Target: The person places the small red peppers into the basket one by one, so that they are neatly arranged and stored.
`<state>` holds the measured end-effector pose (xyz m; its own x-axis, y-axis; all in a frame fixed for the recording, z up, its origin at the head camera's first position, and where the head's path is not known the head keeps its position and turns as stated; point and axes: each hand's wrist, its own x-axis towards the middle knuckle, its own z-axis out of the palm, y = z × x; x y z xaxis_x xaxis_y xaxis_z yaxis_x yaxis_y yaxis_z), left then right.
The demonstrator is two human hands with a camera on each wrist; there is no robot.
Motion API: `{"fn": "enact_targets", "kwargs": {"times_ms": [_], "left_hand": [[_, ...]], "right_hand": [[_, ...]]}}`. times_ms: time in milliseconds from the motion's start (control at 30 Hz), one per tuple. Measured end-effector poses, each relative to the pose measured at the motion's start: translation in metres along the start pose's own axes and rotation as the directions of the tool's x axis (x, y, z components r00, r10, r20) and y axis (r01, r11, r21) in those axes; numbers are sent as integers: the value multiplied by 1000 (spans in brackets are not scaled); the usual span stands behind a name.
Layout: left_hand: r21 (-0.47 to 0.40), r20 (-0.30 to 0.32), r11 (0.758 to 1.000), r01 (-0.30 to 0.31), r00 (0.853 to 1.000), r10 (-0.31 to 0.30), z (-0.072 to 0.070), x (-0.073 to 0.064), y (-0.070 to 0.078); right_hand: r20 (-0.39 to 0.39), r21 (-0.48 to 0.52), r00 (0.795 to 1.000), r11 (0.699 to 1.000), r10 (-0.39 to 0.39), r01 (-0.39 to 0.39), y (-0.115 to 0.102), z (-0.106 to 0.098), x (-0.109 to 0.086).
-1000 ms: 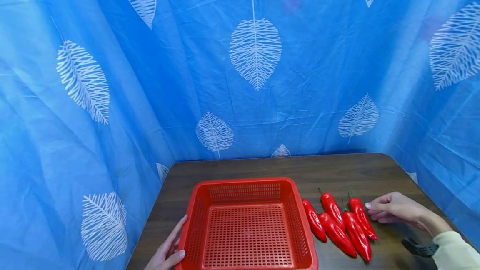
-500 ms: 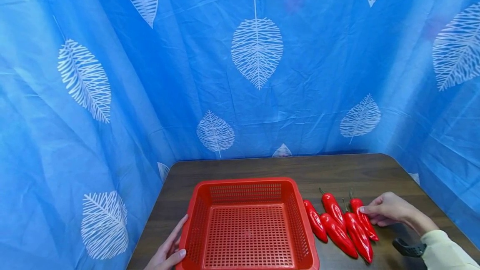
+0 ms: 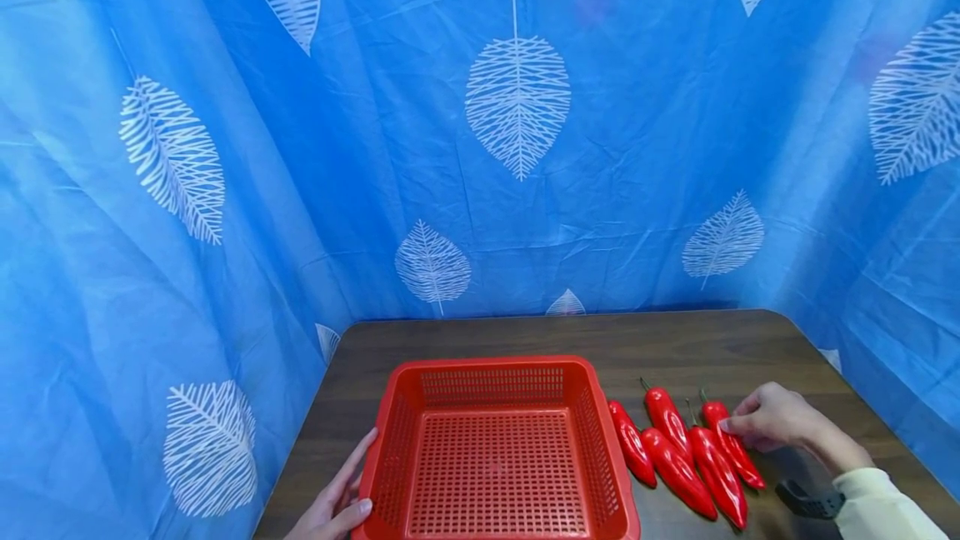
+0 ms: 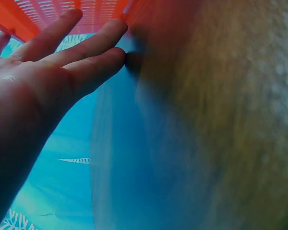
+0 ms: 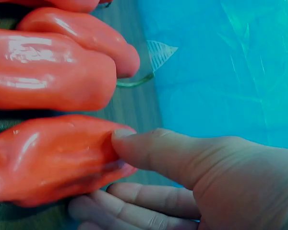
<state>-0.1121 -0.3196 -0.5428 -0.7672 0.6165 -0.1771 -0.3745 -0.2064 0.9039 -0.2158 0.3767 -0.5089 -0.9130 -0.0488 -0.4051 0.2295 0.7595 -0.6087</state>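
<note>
My left hand (image 3: pixel 333 500) lies along the left side of a red plastic basket (image 3: pixel 491 363), its thumb at the rim. In the left wrist view its long fingers (image 4: pixel 93 45) reach straight out against the slotted wall. My right hand (image 3: pixel 776 417) pinches the rightmost red pepper (image 3: pixel 741 458) near its stem end. Up close, the right thumb (image 5: pixel 144 148) presses on top of that glossy pepper (image 5: pixel 53 153), with the other fingers alongside and partly under it. Several more red peppers (image 3: pixel 678 469) lie in a loose group between this one and the basket.
The dark wooden table (image 3: pixel 465 336) has rounded far corners. A blue curtain (image 3: pixel 360 148) with white leaf prints hangs behind and on both sides. A black strap (image 3: pixel 806 500) sits at the right wrist, by a pale sleeve (image 3: pixel 885 502).
My right hand has come in from the right and taken hold of the rightmost pepper, which has shifted slightly toward the near right. The left hand and basket stay in place.
</note>
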Motion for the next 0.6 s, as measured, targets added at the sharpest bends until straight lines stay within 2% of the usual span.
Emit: {"fn": "enact_targets", "kwargs": {"times_ms": [167, 267, 400, 533, 600], "left_hand": [[-7, 9, 1000, -4, 1000, 4, 0, 1, 1], [-11, -1, 1000, 4, 1000, -4, 1, 3, 1], [-16, 3, 1000, 7, 1000, -7, 1, 4, 2], [-8, 18, 1000, 2, 1000, -1, -1, 2, 0], [-6, 17, 1000, 8, 1000, -7, -2, 1, -1]], "right_hand": [[0, -19, 1000, 1000, -4, 4, -2, 2, -3], [-5, 13, 1000, 1000, 10, -9, 2, 1, -5], [5, 143, 1000, 989, -26, 25, 12, -4, -12], [18, 273, 998, 961, -59, 52, 19, -11, -20], [6, 329, 999, 944, -36, 32, 19, -14, -23]]}}
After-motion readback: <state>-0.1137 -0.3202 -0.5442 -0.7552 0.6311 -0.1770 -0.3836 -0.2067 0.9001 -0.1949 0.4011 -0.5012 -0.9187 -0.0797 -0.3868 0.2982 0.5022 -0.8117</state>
